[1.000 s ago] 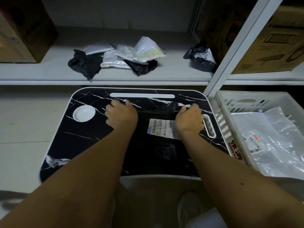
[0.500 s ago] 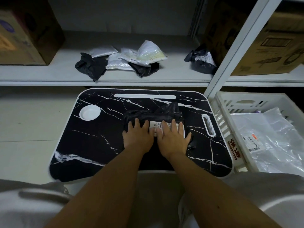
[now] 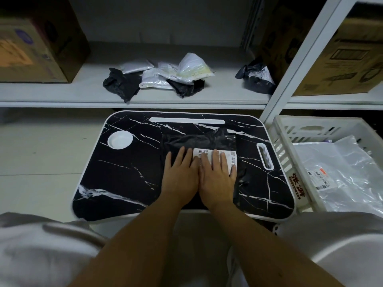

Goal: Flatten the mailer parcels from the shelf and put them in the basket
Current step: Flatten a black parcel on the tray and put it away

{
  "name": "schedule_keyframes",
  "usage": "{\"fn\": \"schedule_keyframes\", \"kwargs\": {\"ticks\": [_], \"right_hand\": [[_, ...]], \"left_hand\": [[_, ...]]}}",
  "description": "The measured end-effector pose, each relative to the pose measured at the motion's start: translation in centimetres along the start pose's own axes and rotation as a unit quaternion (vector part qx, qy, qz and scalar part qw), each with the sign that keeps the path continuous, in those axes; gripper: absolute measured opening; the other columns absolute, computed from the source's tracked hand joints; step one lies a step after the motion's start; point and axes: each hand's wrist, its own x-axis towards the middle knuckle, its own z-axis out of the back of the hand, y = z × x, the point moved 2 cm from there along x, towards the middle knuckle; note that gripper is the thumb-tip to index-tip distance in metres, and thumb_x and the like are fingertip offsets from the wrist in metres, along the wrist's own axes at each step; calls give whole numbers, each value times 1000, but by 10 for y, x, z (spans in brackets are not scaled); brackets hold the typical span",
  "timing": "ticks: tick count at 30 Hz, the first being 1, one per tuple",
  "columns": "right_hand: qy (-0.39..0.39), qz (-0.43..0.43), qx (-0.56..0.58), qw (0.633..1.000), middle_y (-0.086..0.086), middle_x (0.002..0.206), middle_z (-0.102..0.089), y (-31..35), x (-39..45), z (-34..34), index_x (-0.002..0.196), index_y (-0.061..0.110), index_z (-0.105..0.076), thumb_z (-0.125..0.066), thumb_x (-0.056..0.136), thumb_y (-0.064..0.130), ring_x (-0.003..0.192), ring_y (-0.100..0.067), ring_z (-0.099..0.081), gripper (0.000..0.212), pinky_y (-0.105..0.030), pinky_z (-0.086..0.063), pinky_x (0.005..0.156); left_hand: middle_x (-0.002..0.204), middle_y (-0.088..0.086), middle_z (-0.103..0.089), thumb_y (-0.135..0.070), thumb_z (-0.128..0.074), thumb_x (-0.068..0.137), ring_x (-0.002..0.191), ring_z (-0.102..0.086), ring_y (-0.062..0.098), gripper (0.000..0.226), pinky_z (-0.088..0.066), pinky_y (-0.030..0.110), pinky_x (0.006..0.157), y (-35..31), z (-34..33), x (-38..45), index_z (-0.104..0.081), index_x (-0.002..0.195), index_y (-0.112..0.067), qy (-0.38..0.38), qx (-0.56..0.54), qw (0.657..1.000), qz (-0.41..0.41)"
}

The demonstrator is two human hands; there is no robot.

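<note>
A black mailer parcel (image 3: 199, 141) lies flat on the black marble-pattern lap desk (image 3: 128, 172), right of the desk's middle and nearer its right edge than its left. How far it reaches toward the near edge cannot be told, since the hands cover that part, so its long axis is unclear. Its far edge is crumpled and points toward the shelf. A white shipping label (image 3: 224, 157) is stuck on its right half, with the print running sideways to the viewer.

Both hands lie on the near half of the parcel, side by side and touching along the thumbs. The left hand (image 3: 180, 177) presses palm-down with straight, slightly spread fingers on the black film just left of the label. The right hand (image 3: 217, 179) presses palm-down with straight fingers over the label's near part. Neither hand grips anything.

On the desk, a round white cup recess (image 3: 120, 139) sits near the far left corner, a long white slot (image 3: 186, 121) runs along the far edge, and a handle cut-out (image 3: 265, 156) lies by the right edge.

Beyond the far edge, the white shelf (image 3: 62, 94) carries a heap of black and white mailer parcels (image 3: 165, 79), a lone black parcel (image 3: 257, 79) further right, and a cardboard box (image 3: 35, 48) at the left. Right of the desk stands a white plastic basket (image 3: 284, 146) holding clear flattened mailers (image 3: 339, 177).
</note>
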Motion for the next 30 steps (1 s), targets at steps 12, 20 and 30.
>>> {"fn": "schedule_keyframes", "kwargs": {"ticks": [12,20,30], "right_hand": [[78,109,-73,988,-12,162,-6,-39,-9,-2,152,39,-10,-2,88,66,148,-38,1,70,-51,-5,117],[-45,-115,54,991,-20,142,-39,-30,-1,18,140,15,-37,-33,96,48,129,-34,-39,56,-50,-41,101],[-88,-216,199,952,-11,112,-57,-25,44,56,116,14,-55,-44,97,14,97,-30,-57,22,-33,-37,70]], "left_hand": [[160,9,3,-76,-36,82,146,-1,37,86,-17,55,115,31,-13,-12,-7,151,-34,110,-23,994,-9],[155,27,-9,-51,-30,98,144,-10,41,66,-18,49,116,24,-3,-2,-20,150,-11,11,-219,952,213],[121,18,-49,-12,-41,94,107,-49,31,33,-43,39,92,16,27,11,-50,123,-2,-110,-313,889,315]]}}
